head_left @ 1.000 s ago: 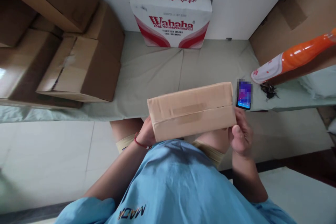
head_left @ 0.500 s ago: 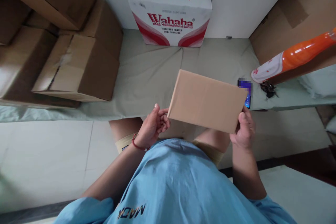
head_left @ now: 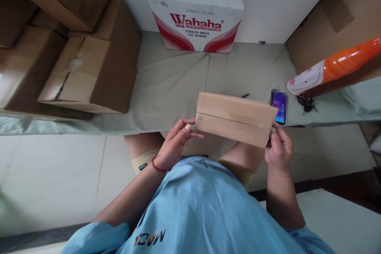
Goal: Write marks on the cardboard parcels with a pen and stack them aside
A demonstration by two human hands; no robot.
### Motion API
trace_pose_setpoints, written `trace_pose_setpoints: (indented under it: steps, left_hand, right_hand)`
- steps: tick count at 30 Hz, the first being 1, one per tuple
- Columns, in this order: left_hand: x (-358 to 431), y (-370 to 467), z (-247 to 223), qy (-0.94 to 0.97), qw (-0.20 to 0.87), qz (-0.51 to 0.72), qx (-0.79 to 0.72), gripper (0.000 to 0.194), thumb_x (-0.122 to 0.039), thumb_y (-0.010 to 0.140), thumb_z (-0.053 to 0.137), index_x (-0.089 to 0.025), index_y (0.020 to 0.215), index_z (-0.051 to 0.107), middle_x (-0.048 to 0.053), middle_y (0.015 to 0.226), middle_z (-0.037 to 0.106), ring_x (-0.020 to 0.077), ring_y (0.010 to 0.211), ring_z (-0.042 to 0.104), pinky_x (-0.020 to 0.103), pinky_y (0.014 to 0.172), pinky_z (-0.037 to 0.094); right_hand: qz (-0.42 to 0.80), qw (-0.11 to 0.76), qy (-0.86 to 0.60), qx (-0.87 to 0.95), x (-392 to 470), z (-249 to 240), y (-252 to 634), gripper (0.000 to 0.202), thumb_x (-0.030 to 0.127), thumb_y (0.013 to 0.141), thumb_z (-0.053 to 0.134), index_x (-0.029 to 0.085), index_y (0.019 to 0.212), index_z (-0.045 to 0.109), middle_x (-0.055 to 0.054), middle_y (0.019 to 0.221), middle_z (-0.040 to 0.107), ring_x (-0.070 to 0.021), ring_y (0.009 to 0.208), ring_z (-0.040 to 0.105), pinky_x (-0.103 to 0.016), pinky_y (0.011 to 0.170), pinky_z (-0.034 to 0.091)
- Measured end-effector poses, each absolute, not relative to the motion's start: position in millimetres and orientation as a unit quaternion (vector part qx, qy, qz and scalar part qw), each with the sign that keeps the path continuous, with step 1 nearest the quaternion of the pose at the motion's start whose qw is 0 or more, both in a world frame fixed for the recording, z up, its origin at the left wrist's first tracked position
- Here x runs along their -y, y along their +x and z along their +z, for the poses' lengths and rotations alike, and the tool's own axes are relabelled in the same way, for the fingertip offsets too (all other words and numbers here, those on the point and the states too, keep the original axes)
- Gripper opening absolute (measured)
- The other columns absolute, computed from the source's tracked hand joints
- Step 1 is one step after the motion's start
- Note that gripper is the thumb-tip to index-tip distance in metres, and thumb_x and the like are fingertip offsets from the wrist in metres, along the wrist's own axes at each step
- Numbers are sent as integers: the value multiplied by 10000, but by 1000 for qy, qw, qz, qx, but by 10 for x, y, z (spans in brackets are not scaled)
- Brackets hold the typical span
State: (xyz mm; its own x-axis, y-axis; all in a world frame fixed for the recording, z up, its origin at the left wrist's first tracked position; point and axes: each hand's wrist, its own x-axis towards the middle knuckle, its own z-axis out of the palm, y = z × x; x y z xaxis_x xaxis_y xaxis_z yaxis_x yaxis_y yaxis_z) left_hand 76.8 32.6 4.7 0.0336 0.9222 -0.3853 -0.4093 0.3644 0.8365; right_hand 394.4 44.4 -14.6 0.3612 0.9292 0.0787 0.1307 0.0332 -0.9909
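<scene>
A small brown cardboard box (head_left: 235,118) is held up over the front edge of the covered surface, with a seam running along the face turned toward me. My right hand (head_left: 279,147) grips its right end, thumb on the near side and some fingers hidden behind. At the left end is my left hand (head_left: 178,139), fingers stretched and apart, its fingertips at the box's edge; whether they bear any weight I cannot tell. Behind the box a thin dark object (head_left: 245,95) partly shows on the cloth.
Large cardboard boxes (head_left: 86,71) are stacked on the left. A white and red Wahaha carton (head_left: 196,20) stands at the back. Toward the right are a phone (head_left: 279,107), keys (head_left: 306,103), an orange bottle (head_left: 336,65) and a big carton (head_left: 324,27). Green cloth (head_left: 166,75) covers the surface.
The box has been turned, so its seamed face shows instead of a plain one. My left fingers have gone from curled to stretched out. The thin dark object has come into sight.
</scene>
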Motion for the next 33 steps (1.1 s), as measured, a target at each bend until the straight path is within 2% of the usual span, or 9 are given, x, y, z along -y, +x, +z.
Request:
trace_pose_setpoints:
  steps: [3, 8, 14, 19, 22, 24, 27, 30, 33]
  left_hand:
    - [-352, 729, 11, 259, 657, 505, -497, 467, -612, 895, 831, -209, 1078, 683, 13, 1197, 700, 146, 736, 767, 335, 822, 627]
    - [-409, 648, -157, 196, 658, 512, -516, 475, -471, 795, 904, -209, 1025, 581, -40, 1077, 679, 64, 554, 666, 261, 639, 609]
    - [-372, 567, -216, 159, 654, 512, -534, 482, -380, 744, 904, -220, 1053, 571, -70, 901, 698, 40, 434, 559, 217, 543, 553]
    - [-282, 523, 15, 239, 606, 571, -500, 373, -352, 850, 842, -245, 1186, 719, -20, 1139, 774, -6, 401, 498, 250, 617, 598]
    - [-263, 522, 163, 326, 592, 591, -441, 376, -350, 923, 812, -286, 1292, 777, 61, 1356, 770, -28, 402, 480, 256, 609, 584]
    - [-270, 532, 240, 374, 583, 584, -424, 409, -340, 953, 801, -318, 1360, 778, 104, 1469, 729, -30, 427, 467, 239, 550, 534]
    - [-304, 555, 332, 436, 573, 547, -427, 501, -332, 966, 799, -352, 1463, 734, 127, 1540, 681, 1, 500, 478, 212, 463, 419]
    - [-352, 578, 386, 472, 563, 518, -438, 553, -359, 963, 812, -358, 1506, 704, 129, 1561, 657, 37, 573, 519, 212, 463, 392]
    - [-393, 599, 369, 453, 557, 517, -465, 505, -441, 963, 816, -288, 1439, 744, 127, 1392, 737, 55, 593, 533, 231, 527, 462]
  right_hand:
    - [282, 491, -605, 561, -348, 62, 3850, 446, 469, 999, 702, 325, 1414, 780, -72, 1162, 814, -250, 989, 764, -382, 850, 636]
    - [193, 391, -493, 753, -323, 516, 3469, 649, 292, 1034, 671, 364, 1666, 542, 9, 777, 744, -173, 635, 639, -296, 640, 582]
    - [157, 366, -429, 811, -348, 601, 3203, 709, 194, 1042, 624, 284, 1724, 454, -3, 837, 794, -142, 566, 601, -276, 628, 577]
    - [268, 448, -553, 649, -418, 387, 3456, 495, 359, 1049, 657, 338, 1543, 680, 14, 732, 697, -132, 552, 532, -258, 533, 485]
    - [391, 559, -543, 489, -579, 326, 3611, 331, 476, 967, 738, 294, 1229, 828, 48, 626, 569, -82, 453, 371, -212, 422, 315]
    - [451, 602, -508, 420, -692, 332, 3684, 217, 456, 861, 817, 246, 914, 810, 79, 536, 434, -52, 410, 258, -193, 394, 228]
    - [485, 616, -492, 379, -797, 351, 3768, 290, 362, 771, 835, 221, 637, 621, 98, 466, 299, -44, 388, 208, -184, 384, 193]
    - [484, 619, -493, 373, -808, 323, 3811, 343, 346, 794, 806, 223, 606, 546, 103, 443, 270, -48, 379, 202, -182, 386, 200]
    - [456, 620, -496, 403, -733, 288, 3782, 192, 367, 873, 781, 240, 756, 697, 100, 474, 339, -49, 383, 220, -183, 393, 215]
